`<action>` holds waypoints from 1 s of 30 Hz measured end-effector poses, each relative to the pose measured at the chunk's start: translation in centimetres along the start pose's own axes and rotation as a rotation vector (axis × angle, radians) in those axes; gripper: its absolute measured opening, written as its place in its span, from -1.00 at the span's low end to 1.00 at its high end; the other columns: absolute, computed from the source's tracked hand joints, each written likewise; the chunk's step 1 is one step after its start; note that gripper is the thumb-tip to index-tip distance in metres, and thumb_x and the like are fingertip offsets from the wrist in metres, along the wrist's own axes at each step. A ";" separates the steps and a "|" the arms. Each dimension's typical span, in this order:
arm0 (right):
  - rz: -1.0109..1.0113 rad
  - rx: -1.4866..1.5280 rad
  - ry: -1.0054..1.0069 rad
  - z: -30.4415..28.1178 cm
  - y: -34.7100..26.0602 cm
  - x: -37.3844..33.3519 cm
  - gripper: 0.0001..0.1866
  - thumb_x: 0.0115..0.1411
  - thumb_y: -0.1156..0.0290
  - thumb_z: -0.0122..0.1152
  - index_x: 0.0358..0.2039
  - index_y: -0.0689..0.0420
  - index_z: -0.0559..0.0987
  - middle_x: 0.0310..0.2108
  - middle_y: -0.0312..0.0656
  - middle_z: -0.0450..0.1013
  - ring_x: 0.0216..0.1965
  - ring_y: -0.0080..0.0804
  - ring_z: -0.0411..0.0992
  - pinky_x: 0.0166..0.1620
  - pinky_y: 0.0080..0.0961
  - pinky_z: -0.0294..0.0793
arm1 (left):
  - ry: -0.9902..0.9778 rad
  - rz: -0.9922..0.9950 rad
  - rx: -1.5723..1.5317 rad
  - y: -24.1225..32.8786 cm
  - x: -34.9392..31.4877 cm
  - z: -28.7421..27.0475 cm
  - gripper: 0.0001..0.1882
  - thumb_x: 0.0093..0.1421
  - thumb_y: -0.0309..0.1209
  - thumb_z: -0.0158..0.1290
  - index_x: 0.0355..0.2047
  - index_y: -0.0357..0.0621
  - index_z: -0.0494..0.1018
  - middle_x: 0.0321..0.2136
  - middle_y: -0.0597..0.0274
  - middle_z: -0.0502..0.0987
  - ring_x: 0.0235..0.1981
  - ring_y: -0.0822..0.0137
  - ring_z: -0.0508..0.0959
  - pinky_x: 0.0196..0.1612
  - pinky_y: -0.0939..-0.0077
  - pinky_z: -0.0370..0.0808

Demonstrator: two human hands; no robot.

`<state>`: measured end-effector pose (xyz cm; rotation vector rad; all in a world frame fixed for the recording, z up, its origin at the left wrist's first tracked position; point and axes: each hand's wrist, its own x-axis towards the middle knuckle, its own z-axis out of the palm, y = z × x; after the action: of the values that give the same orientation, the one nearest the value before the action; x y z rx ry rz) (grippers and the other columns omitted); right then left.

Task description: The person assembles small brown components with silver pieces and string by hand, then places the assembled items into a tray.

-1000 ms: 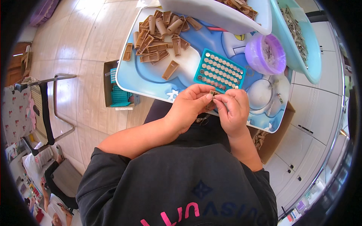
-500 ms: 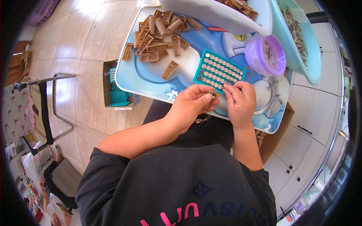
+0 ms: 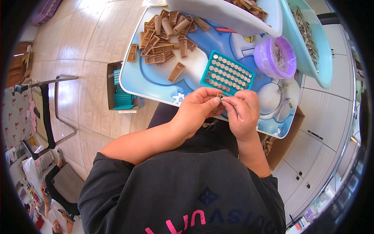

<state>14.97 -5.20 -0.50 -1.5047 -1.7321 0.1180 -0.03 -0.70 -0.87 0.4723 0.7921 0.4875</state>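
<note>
Between the thumb and fingers of my left hand (image 3: 200, 104) is a small brown plastic casing (image 3: 218, 102), its open side showing metal parts. My right hand (image 3: 244, 111) is closed in a pinch, fingertips touching the casing's right edge; whatever they pinch is too small to make out. Just beyond both hands lies a teal tray (image 3: 204, 80) with rows of round silver button cells (image 3: 230, 72). A few pockets at its near left look darker.
Brown plastic casings (image 3: 166, 27) lie heaped at the table's (image 3: 148, 89) far left, one apart (image 3: 176, 72). To the right stand a purple tub (image 3: 261, 54), a white bin (image 3: 269, 23) and a light-blue basin (image 3: 324, 74). A cardboard box (image 3: 110, 84) with teal trays sits on the floor.
My right hand has moved left from the tray's near edge to the casing, and its fingertips now meet it. My left hand stays in place with the casing.
</note>
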 end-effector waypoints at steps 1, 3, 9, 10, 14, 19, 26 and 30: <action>0.000 -0.001 0.000 0.0 0.0 0.0 -0.84 -0.21 0.55 0.34 -0.54 0.15 0.54 -0.51 -0.25 0.35 -0.45 -0.27 0.33 -0.40 -0.40 0.28 | -0.001 0.000 0.000 -0.1 0.0 0.0 -0.78 0.30 -0.48 -0.15 -0.08 -0.28 0.32 -0.22 0.18 0.45 -0.19 0.40 0.50 -0.04 0.41 0.48; -0.014 0.014 -0.043 -0.1 0.0 -0.2 -0.83 -0.21 0.55 0.33 -0.52 0.16 0.55 -0.51 -0.24 0.35 -0.45 -0.27 0.33 -0.40 -0.40 0.29 | -0.022 0.017 -0.019 -0.2 0.1 -0.1 -0.79 0.30 -0.49 -0.15 -0.09 -0.28 0.32 -0.23 0.20 0.46 -0.20 0.40 0.50 -0.04 0.41 0.48; 0.062 -0.098 0.040 -0.2 1.4 0.5 -0.81 -0.19 0.55 0.33 -0.47 0.14 0.58 -0.50 -0.24 0.36 -0.43 -0.27 0.35 -0.38 -0.41 0.31 | -0.006 0.000 -0.016 -0.1 0.0 0.1 -0.79 0.30 -0.48 -0.14 -0.08 -0.28 0.33 -0.18 0.15 0.47 -0.17 0.35 0.52 -0.05 0.40 0.49; 0.062 -0.098 0.041 -0.1 1.7 0.6 -0.81 -0.19 0.55 0.33 -0.47 0.14 0.58 -0.50 -0.24 0.36 -0.43 -0.27 0.35 -0.38 -0.41 0.31 | -0.006 0.001 -0.015 -0.1 0.0 0.1 -0.79 0.30 -0.48 -0.14 -0.08 -0.28 0.33 -0.18 0.15 0.47 -0.17 0.35 0.52 -0.05 0.40 0.49; 0.003 -0.194 -0.046 -0.1 2.1 0.9 -0.81 -0.19 0.54 0.34 -0.47 0.13 0.58 -0.49 -0.26 0.37 -0.41 -0.28 0.36 -0.37 -0.40 0.32 | 0.014 -0.008 -0.034 0.2 -0.1 0.3 -0.79 0.29 -0.49 -0.13 -0.09 -0.29 0.32 -0.18 0.15 0.47 -0.18 0.36 0.52 -0.09 0.47 0.48; -0.055 -0.220 -0.070 -0.2 2.0 1.0 -0.82 -0.19 0.54 0.34 -0.49 0.13 0.56 -0.48 -0.26 0.37 -0.40 -0.27 0.36 -0.35 -0.39 0.32 | 0.019 -0.016 -0.056 0.3 -0.1 0.4 -0.79 0.28 -0.49 -0.13 -0.10 -0.31 0.31 -0.21 0.17 0.47 -0.21 0.40 0.51 -0.13 0.54 0.48; 0.057 0.016 -0.027 -0.3 0.6 0.3 -0.84 -0.17 0.55 0.31 -0.52 0.15 0.50 -0.46 -0.22 0.37 -0.39 -0.24 0.34 -0.34 -0.39 0.30 | 0.025 -0.019 -0.026 0.2 0.0 0.2 -0.79 0.29 -0.48 -0.14 -0.09 -0.29 0.31 -0.21 0.18 0.46 -0.20 0.39 0.51 -0.09 0.46 0.50; 0.053 0.017 -0.051 -0.2 0.3 0.2 -0.84 -0.15 0.54 0.29 -0.52 0.16 0.49 -0.45 -0.21 0.37 -0.38 -0.23 0.34 -0.32 -0.39 0.30 | 0.020 -0.010 -0.021 0.1 0.0 0.2 -0.80 0.30 -0.47 -0.15 -0.10 -0.26 0.32 -0.21 0.20 0.44 -0.19 0.40 0.50 -0.05 0.40 0.50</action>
<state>15.33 -5.02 -0.42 -1.5484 -1.7277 0.1998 0.09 -0.64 -0.70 0.4445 0.8076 0.4915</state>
